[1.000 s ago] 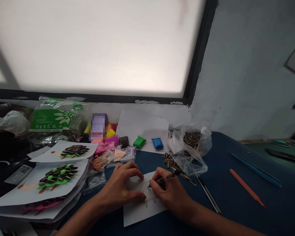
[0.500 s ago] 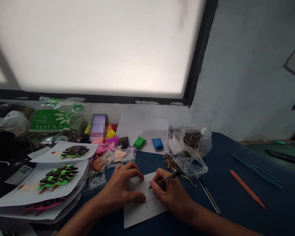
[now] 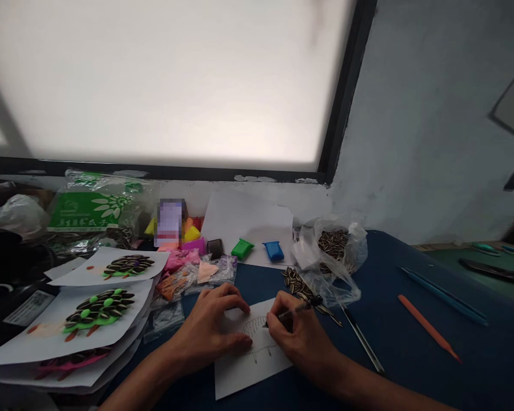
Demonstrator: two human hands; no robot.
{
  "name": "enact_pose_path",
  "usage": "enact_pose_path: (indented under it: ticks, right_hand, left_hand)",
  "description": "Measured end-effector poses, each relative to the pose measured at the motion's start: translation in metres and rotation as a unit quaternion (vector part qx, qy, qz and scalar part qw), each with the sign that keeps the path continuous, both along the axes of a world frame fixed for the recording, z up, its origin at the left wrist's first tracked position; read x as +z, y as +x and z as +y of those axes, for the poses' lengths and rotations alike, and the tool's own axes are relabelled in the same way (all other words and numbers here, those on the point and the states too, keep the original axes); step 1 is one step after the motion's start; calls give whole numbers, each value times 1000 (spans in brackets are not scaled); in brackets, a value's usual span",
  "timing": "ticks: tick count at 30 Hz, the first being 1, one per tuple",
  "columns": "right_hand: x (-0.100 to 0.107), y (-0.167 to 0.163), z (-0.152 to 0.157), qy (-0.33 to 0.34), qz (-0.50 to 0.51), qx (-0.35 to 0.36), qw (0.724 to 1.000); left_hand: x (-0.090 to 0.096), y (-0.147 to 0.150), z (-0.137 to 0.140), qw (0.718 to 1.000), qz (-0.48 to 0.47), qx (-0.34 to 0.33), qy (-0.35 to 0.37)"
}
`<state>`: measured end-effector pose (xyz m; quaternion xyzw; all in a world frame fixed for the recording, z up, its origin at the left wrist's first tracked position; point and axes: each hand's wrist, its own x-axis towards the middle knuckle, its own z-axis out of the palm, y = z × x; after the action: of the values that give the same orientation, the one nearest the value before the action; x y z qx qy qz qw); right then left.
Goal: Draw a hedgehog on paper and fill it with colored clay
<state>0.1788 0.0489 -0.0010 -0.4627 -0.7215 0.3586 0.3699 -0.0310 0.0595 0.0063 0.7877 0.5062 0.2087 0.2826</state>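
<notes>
A white sheet of paper (image 3: 240,378) lies on the dark blue table, bearing a line drawing of a rounded body filled with short strokes and two small legs. My right hand (image 3: 302,339) grips a dark pen (image 3: 300,307), its tip at the upper part of the drawing. Resting on the sheet's left side, my left hand (image 3: 214,322) has its thumb and fingers apart and curved, with nothing held. Just beyond my right hand lies a small pile of sunflower seeds (image 3: 294,282). A second pen (image 3: 363,340) lies to its right.
Seed-covered hedgehog pictures (image 3: 98,311) are stacked at left. A clear bag of seeds (image 3: 334,248), blue clay packet (image 3: 274,251) and green clay packet (image 3: 242,249) sit at the back. An orange tool (image 3: 428,326) and blue pen-like stick (image 3: 445,295) lie at right.
The pen tip has moved slightly right across the drawing, and more short strokes show inside the outline. My left hand stays in place on the paper.
</notes>
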Motion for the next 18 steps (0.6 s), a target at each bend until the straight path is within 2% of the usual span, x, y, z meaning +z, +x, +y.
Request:
enact_pose_path:
  ticks: [9, 18]
  right_hand:
    - [1, 3, 2, -40, 5, 19, 999]
    - [2, 2, 2, -43, -10, 26, 999]
  left_hand:
    - [-2, 0, 1, 1000, -5, 4, -8]
    - [0, 0, 0, 1000, 16, -5, 0]
